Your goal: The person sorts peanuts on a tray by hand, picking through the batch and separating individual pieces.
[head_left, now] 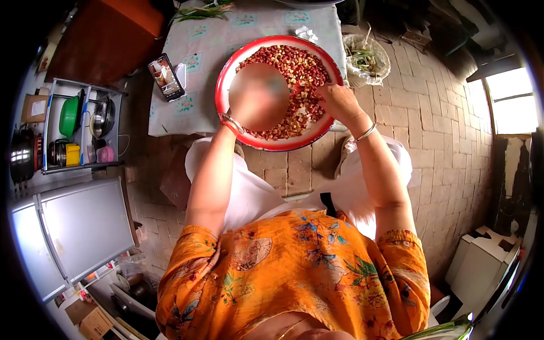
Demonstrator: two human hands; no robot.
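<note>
A wide red-rimmed enamel basin (pixel 226 65) holds a spread of small red and yellowish kernels (pixel 303 68) that look like peanuts. My left hand (pixel 255 99) is over the left part of the basin, but a blurred patch covers its fingers. Whether it holds anything is hidden. At the basin's right side, my right hand (pixel 338 103) reaches over the rim with its fingers drawn together at the edge of the kernels. What is between those fingertips is too small to make out. Each wrist wears a bracelet.
The basin sits on a table with a patterned cloth (pixel 195 48). A propped phone (pixel 166 77) stands left of it, and crumpled white paper (pixel 306 34) lies behind. Right of the table is a lined basket (pixel 365 59) with plant scraps. A shelf rack (pixel 85 127) and a fridge (pixel 85 226) stand left.
</note>
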